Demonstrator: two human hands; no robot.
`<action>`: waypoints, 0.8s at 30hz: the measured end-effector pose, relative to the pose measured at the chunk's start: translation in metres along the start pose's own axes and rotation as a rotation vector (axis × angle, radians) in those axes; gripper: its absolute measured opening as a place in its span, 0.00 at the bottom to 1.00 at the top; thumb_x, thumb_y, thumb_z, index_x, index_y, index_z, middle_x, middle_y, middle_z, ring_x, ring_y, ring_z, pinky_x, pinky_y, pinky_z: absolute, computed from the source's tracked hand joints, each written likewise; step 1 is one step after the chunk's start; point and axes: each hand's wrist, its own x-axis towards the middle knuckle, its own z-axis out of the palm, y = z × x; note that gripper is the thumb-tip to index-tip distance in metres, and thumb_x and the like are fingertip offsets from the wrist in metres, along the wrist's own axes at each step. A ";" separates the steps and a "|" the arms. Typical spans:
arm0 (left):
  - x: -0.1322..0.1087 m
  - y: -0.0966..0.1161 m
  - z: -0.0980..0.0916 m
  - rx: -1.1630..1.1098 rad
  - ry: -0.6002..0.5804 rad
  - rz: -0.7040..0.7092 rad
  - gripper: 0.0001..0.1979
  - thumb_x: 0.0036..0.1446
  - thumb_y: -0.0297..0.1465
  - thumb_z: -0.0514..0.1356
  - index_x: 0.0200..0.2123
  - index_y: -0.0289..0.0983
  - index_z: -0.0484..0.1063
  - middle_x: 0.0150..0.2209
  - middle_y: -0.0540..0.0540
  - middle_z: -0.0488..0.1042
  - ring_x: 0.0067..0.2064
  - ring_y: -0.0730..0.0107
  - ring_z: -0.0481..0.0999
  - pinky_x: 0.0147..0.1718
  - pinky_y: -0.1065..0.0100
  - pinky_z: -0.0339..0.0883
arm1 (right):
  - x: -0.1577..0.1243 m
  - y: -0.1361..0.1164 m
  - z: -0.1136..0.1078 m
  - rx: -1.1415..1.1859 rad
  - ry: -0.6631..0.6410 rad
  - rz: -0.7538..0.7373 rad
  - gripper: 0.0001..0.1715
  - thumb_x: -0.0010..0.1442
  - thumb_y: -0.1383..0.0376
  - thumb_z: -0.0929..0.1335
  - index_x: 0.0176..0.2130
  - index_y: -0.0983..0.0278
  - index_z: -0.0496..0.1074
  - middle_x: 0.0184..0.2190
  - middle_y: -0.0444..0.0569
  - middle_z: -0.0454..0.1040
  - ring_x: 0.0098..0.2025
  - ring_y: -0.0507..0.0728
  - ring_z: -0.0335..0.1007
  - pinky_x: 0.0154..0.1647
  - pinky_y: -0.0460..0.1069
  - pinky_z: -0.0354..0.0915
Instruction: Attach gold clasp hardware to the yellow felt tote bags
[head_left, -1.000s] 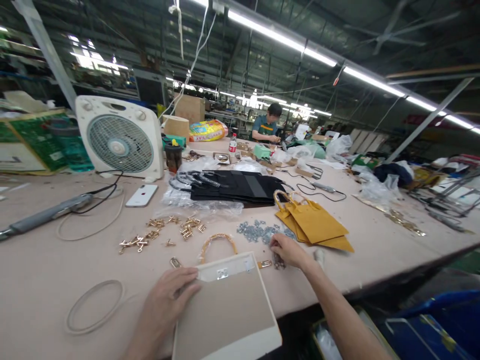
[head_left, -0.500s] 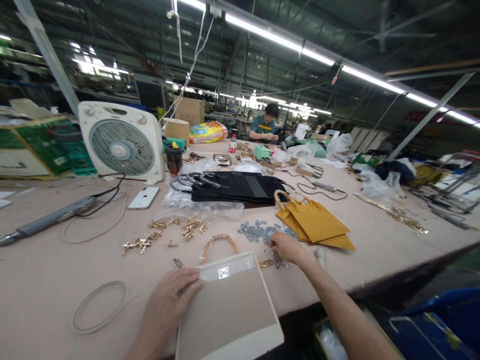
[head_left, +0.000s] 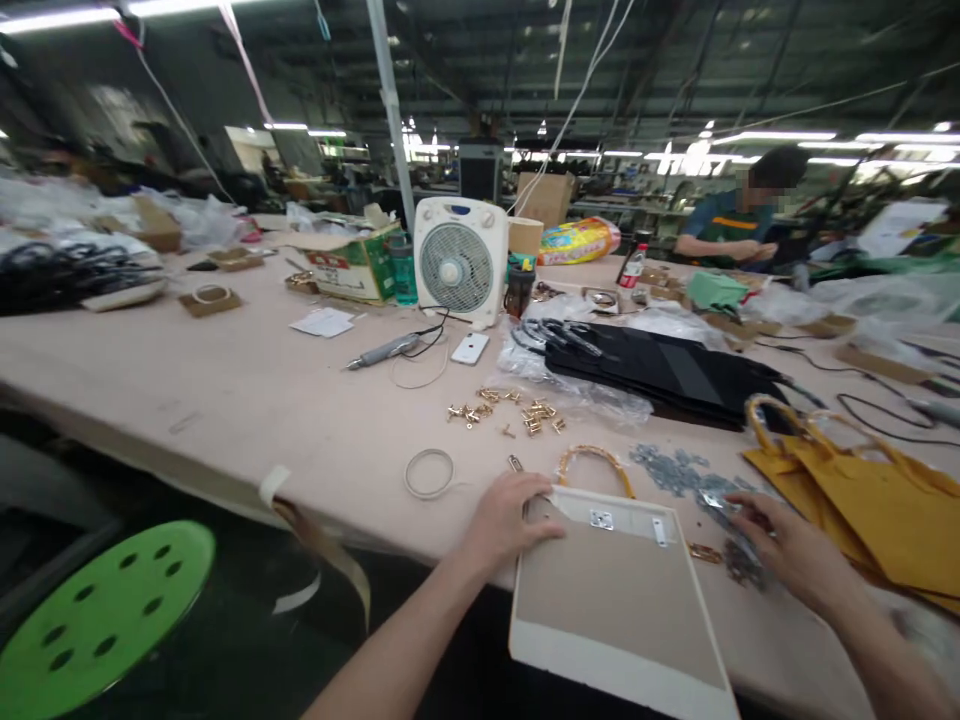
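Note:
A beige and cream bag (head_left: 615,600) with a woven handle (head_left: 596,460) lies flat at the table's near edge. My left hand (head_left: 510,520) rests on its top left corner, fingers spread flat. My right hand (head_left: 787,550) is to the bag's right, fingers curled over a heap of small grey metal parts (head_left: 690,475); what they pinch, if anything, is too small to make out. Gold clasps (head_left: 510,410) lie scattered beyond the bag. Yellow bags (head_left: 862,500) lie at the right.
A stack of black bags (head_left: 660,365) in plastic, a white fan (head_left: 454,260), a phone (head_left: 469,348), a grey tool (head_left: 386,350) and a tape ring (head_left: 430,472) are on the table. A green stool (head_left: 97,620) stands lower left. Another person (head_left: 742,225) works at the far side.
The view has swung left, showing the table's left end and the green stool. Both hands stay where they were on the bag and the grey parts.

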 end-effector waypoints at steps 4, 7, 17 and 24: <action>-0.003 0.001 0.000 -0.021 0.007 -0.006 0.27 0.43 0.34 0.80 0.49 0.41 0.81 0.54 0.42 0.82 0.57 0.54 0.78 0.61 0.52 0.69 | -0.006 -0.052 0.005 0.168 0.220 0.092 0.24 0.57 0.46 0.68 0.42 0.60 0.78 0.46 0.58 0.81 0.44 0.67 0.78 0.47 0.59 0.70; -0.004 0.002 -0.001 -0.021 -0.008 0.004 0.27 0.44 0.33 0.79 0.50 0.40 0.81 0.55 0.42 0.81 0.57 0.53 0.78 0.61 0.52 0.69 | -0.014 -0.134 0.016 0.401 0.091 0.014 0.23 0.61 0.46 0.68 0.43 0.61 0.78 0.44 0.54 0.82 0.44 0.63 0.77 0.46 0.54 0.70; 0.000 -0.010 0.002 -0.031 0.065 0.006 0.13 0.64 0.25 0.60 0.46 0.42 0.83 0.49 0.46 0.84 0.52 0.62 0.82 0.57 0.58 0.72 | -0.014 -0.251 0.075 0.560 -0.358 -0.267 0.13 0.67 0.55 0.68 0.41 0.60 0.79 0.36 0.47 0.81 0.40 0.59 0.75 0.44 0.51 0.67; 0.002 -0.013 0.005 -0.054 0.085 -0.016 0.13 0.61 0.24 0.62 0.43 0.43 0.85 0.47 0.47 0.85 0.50 0.62 0.83 0.55 0.58 0.74 | -0.016 -0.249 0.081 0.483 -0.385 -0.297 0.12 0.66 0.59 0.68 0.40 0.59 0.81 0.37 0.47 0.82 0.41 0.60 0.77 0.46 0.52 0.68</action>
